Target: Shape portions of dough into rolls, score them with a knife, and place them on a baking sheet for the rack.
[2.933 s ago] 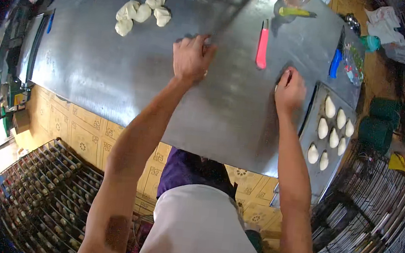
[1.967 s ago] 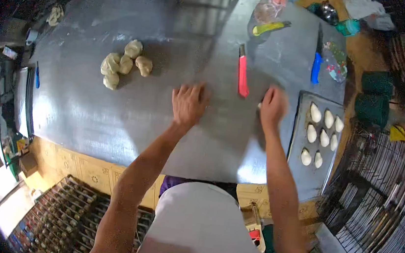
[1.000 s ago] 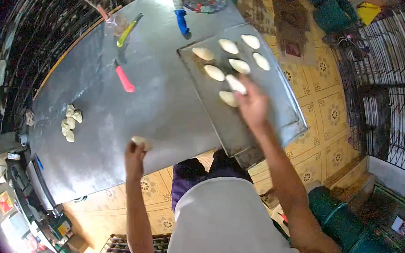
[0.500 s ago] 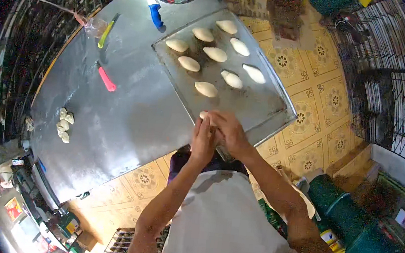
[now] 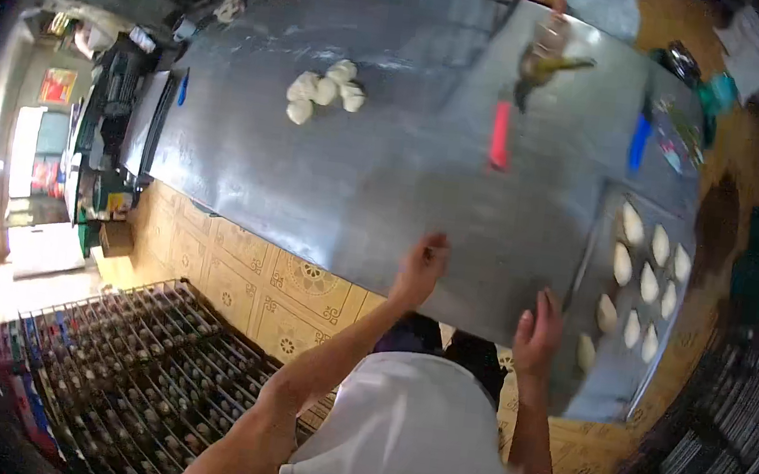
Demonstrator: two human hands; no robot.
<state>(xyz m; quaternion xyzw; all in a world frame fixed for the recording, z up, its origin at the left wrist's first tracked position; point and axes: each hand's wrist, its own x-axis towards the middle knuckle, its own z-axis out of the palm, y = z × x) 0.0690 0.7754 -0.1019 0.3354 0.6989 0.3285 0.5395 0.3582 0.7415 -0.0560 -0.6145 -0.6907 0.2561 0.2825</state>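
My left hand [image 5: 421, 267] hovers over the near edge of a grey metal table [image 5: 423, 172], its fingers loosely bent and apart, with nothing visible in them. Beside the near left edge of a metal baking tray [image 5: 593, 250] is my right hand [image 5: 538, 335], fingers extended and empty. Several pointed, oval pieces of pale dough [image 5: 649, 284] lie spaced out on that tray; the nearest piece of dough [image 5: 586, 353] sits just right of my right hand. Farther off to the left, several rough dough lumps [image 5: 324, 91] lie clustered on the table.
A red-handled tool [image 5: 500, 136] lies mid-table, with a blue-handled tool [image 5: 639, 142] at the far right. Near them are a blurred yellow-green tool [image 5: 560, 63] and a clear bag [image 5: 551, 35]. A dark barred rack [image 5: 153, 370] stands on the floor at lower left.
My hands have moved apart; the dough piece they held is gone from them, and one more lies on the tray. My view has turned left, bringing the dough lumps nearer the middle.
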